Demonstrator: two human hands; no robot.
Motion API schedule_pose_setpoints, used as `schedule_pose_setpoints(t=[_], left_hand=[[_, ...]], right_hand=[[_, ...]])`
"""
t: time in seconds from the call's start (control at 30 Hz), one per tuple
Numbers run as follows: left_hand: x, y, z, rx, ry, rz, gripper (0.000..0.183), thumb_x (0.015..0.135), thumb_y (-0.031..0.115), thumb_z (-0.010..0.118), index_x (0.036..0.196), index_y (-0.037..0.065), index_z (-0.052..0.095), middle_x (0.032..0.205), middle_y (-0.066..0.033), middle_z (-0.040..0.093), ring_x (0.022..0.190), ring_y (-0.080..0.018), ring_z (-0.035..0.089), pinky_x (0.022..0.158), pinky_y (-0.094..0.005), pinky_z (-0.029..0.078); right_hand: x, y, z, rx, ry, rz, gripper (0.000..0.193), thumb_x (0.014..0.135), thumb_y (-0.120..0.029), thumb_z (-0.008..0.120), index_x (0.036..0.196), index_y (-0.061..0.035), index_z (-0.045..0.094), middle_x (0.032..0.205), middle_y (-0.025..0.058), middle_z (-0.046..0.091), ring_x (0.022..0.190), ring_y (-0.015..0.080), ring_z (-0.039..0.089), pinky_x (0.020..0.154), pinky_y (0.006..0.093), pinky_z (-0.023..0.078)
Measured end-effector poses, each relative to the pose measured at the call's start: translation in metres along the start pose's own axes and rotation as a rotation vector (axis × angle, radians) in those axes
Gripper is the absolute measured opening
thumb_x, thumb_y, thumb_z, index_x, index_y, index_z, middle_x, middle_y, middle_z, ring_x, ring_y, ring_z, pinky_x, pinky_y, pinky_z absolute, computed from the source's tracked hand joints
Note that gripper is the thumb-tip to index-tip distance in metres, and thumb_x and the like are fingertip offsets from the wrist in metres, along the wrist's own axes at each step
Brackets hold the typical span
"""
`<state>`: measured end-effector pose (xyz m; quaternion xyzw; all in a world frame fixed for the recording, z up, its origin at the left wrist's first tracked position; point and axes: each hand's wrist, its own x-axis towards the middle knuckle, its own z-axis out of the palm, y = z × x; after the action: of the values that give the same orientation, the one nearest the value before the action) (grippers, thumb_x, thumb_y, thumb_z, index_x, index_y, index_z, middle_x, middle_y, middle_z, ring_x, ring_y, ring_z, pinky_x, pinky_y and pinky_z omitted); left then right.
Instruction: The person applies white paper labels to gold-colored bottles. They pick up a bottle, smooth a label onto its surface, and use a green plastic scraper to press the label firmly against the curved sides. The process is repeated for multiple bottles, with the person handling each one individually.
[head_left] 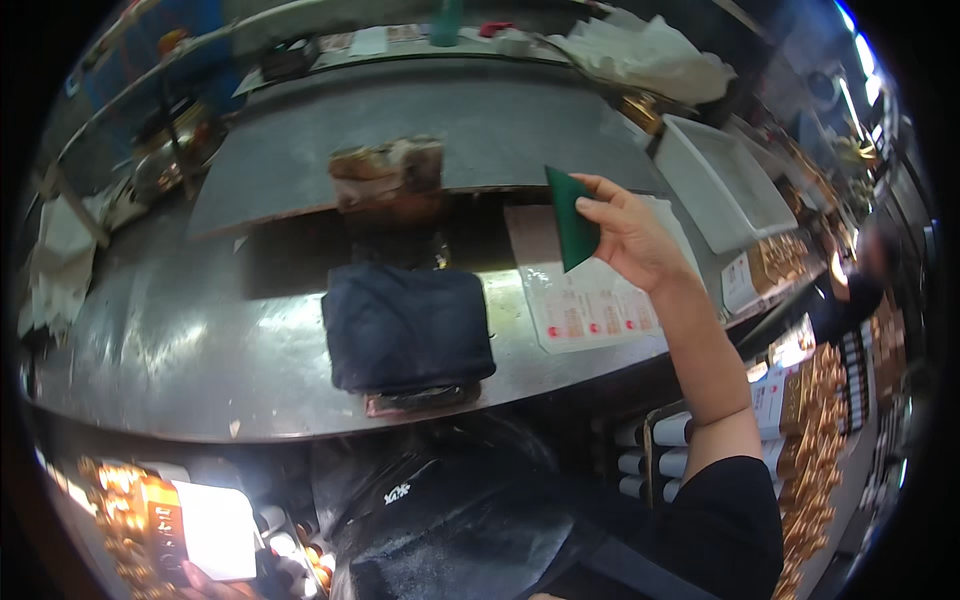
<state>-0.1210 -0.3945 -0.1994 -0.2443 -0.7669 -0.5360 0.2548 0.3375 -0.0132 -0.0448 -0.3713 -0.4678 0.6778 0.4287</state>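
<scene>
My right hand (628,232) is raised over the right side of the metal worktable, thumb and fingers pinching a thin, flat green piece (573,222) with straight edges. Beneath this hand lies a clear plastic sheet with pale printed labels and red dots (590,305). At the lower left edge, part of my left hand (208,585) shows against the bottom of a white-and-gold package (215,530). Most of its fingers are cut off by the frame, so its grip is unclear. In front of me sits a block-shaped bundle covered with dark blue cloth (408,328).
Behind the bundle stands a worn, stained block (388,175) by a dark gap in the steel worktable (180,350). A white tray (715,185) is at the right, with stacked gold-and-white packages (790,420) below. Crumpled white sheeting (650,60) lies at the back right.
</scene>
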Motion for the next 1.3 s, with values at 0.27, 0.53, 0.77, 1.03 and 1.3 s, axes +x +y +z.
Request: schedule_pose_setpoints(t=[0.27, 0.53, 0.77, 1.03, 1.3], left_hand=[[0.045, 0.208, 0.168, -1.133, -0.948, -0.503, 0.066, 0.079, 0.028, 0.076, 0.134, 0.004, 0.047, 0.123, -0.0124, 0.055, 0.108, -0.0245, 0.057, 0.09, -0.0359, 0.051], [0.02, 0.261, 0.245, -1.076, -1.235, -0.884, 0.062, 0.085, 0.032, 0.069, 0.134, 0.005, 0.045, 0.12, -0.0099, 0.056, 0.107, -0.0211, 0.058, 0.089, -0.0342, 0.05], [0.008, 0.257, 0.27, -0.829, -1.283, -0.763, 0.06, 0.087, 0.038, 0.063, 0.132, 0.004, 0.044, 0.12, -0.0088, 0.056, 0.107, -0.0199, 0.058, 0.091, -0.0344, 0.048], [0.009, 0.229, 0.262, -0.632, -1.332, -0.643, 0.072, 0.08, 0.041, 0.068, 0.133, 0.0, 0.042, 0.121, -0.0118, 0.055, 0.106, -0.0223, 0.059, 0.09, -0.0347, 0.049], [0.01, 0.23, 0.248, -0.739, -1.397, -0.674, 0.058, 0.092, 0.039, 0.057, 0.136, 0.003, 0.043, 0.122, -0.008, 0.055, 0.109, -0.0182, 0.055, 0.093, -0.031, 0.044]], right_hand=[[-0.03, 0.016, -0.023, -0.026, 0.192, -0.05, 0.033, 0.091, -0.002, 0.059, 0.123, -0.0021, 0.052, 0.112, 0.0073, 0.06, 0.098, 0.0148, 0.061, 0.085, 0.0323, 0.055], [-0.026, 0.023, -0.039, -0.135, 0.253, -0.068, 0.033, 0.088, -0.005, 0.063, 0.12, -0.0003, 0.054, 0.106, 0.0074, 0.063, 0.094, 0.0117, 0.06, 0.081, 0.026, 0.052], [-0.003, 0.032, -0.047, -0.135, 0.24, -0.013, 0.033, 0.088, -0.005, 0.064, 0.119, 0.0008, 0.054, 0.107, 0.0077, 0.063, 0.094, 0.0112, 0.06, 0.082, 0.0258, 0.051], [0.0, 0.041, -0.061, -0.077, 0.298, 0.006, 0.032, 0.093, -0.007, 0.057, 0.124, -0.0008, 0.051, 0.109, 0.0072, 0.061, 0.097, 0.0122, 0.06, 0.084, 0.0273, 0.051], [-0.038, 0.037, -0.115, -0.044, 0.687, 0.005, 0.035, 0.092, -0.009, 0.06, 0.124, -0.0011, 0.05, 0.109, 0.0082, 0.061, 0.1, 0.0156, 0.06, 0.085, 0.0322, 0.052]])
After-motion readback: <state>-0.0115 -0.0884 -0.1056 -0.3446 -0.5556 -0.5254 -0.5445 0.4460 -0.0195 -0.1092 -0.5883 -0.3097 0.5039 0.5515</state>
